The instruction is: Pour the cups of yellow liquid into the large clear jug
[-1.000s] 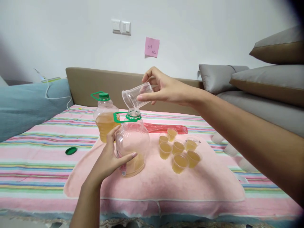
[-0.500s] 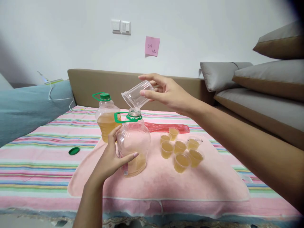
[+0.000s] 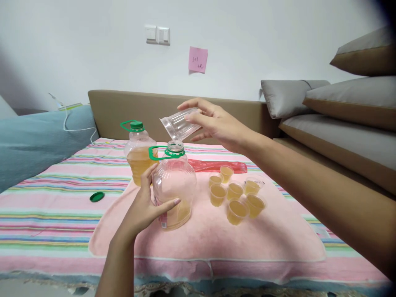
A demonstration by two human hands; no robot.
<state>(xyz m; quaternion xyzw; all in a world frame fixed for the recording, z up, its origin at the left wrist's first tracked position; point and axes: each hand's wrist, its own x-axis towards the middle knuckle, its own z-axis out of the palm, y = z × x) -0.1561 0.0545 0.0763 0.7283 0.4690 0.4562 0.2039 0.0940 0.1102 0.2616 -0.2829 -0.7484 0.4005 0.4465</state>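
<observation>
My right hand grips a clear plastic cup, tipped with its rim down to the left, touching or just over the mouth of an uncapped clear jug. No liquid shows in the cup. A little yellowish liquid lies at the jug's bottom, and a green handle rings its neck. Wrapped round the jug's left side, my left hand steadies it with thumb in front. Behind it stands a second jug, green-capped and holding more of the liquid. Several plastic cups of yellowish liquid stand to the right.
A green cap lies at the left on the striped sheet. Under the jug and cups is a pink cloth. A red plastic bag lies behind the cups. Grey cushions are piled at the right; a headboard closes off the back.
The cup in my right hand has tipped further over and shifted slightly right, its base level with the rim or higher. My right fingers have spread. My left hand and the jug stay put.
</observation>
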